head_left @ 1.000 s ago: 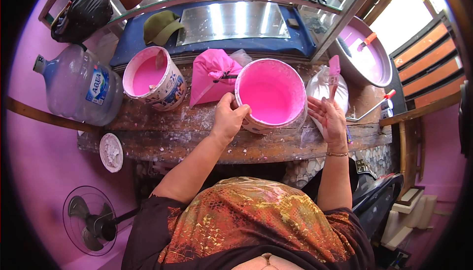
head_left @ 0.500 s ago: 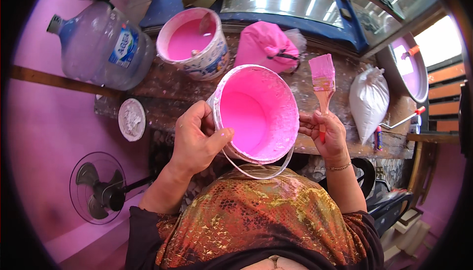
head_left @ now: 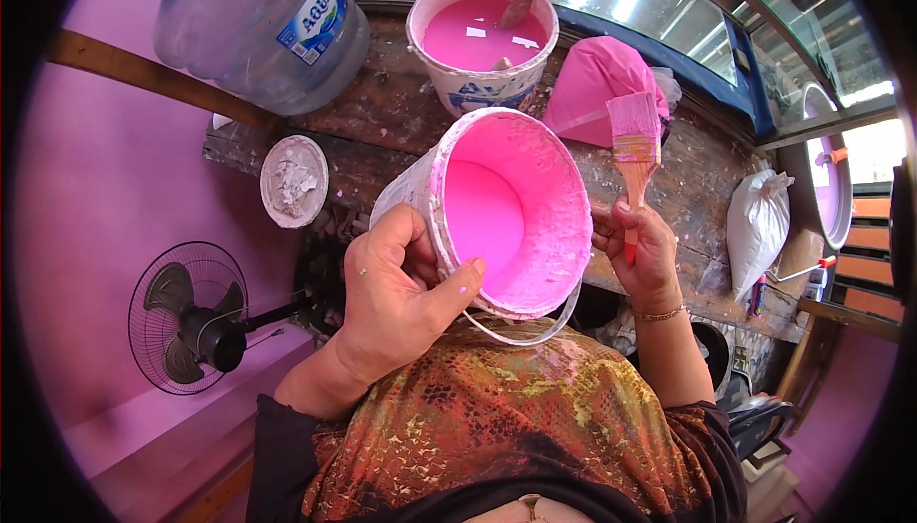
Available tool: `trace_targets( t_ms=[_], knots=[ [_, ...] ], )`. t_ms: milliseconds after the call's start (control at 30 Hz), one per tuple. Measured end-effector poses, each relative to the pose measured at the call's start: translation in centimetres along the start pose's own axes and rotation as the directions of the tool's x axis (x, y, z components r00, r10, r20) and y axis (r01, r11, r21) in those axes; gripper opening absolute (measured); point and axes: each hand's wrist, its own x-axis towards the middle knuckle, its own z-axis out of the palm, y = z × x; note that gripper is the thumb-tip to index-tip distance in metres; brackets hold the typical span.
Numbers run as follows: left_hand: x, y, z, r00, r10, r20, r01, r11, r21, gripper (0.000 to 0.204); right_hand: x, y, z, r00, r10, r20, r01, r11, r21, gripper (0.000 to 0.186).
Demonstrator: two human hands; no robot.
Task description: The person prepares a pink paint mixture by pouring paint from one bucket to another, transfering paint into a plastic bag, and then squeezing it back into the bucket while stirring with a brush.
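Near bucket (head_left: 544, 208) tilted in left hand (head_left: 387, 289), thumb hooked over its rim; far bucket (head_left: 482, 84) on spattered wood table (head_left: 688, 189), 2 total. 1 brush (head_left: 634, 141) pinched in right hand (head_left: 647, 248), beside near bucket. Pink wall (head_left: 124, 179), 1 fan (head_left: 188, 320).

A dark wooden table (head_left: 697, 193) stretches across the room, its top worn and spattered with white and pink. Toward the back stands a white bucket (head_left: 478, 84) with pink liquid (head_left: 458, 43) in it, and just right of that slumps a bright pink bag (head_left: 592, 84). Farther right sits a tied white plastic bag (head_left: 759, 222), with a small blue-and-red tube (head_left: 757, 296) beside its lower end, near the front edge.
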Motion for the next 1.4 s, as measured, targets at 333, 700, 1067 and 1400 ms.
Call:
trace_targets(
  t_ms=[333,700,1067,1400],
  knots=[
    [0.9,-1.4,-1.9,0.999,0.037,0.020,-0.038,0.999,0.036,0.028,-1.6,1.9,0.6,0.994,-0.068,-0.081,0.069,0.997,0.017,0.018],
    [6.2,-13.0,-1.2,0.953,0.121,0.278,0.040,0.860,-0.509,0.024,-3.4,-0.6,3.0,0.916,-0.394,-0.077,0.353,0.882,-0.312,0.026],
    [9.8,-12.2,-3.4,0.925,0.058,0.377,0.103,0.914,-0.392,0.024,-2.4,0.9,2.4,0.929,-0.344,-0.138,0.296,0.912,-0.284,0.031],
    [7.0,-13.7,-10.1,0.996,-0.092,0.024,0.095,0.955,-0.281,0.019,-3.0,-0.6,2.0,0.792,-0.605,-0.073,0.319,0.514,-0.796,0.020]
  ],
)
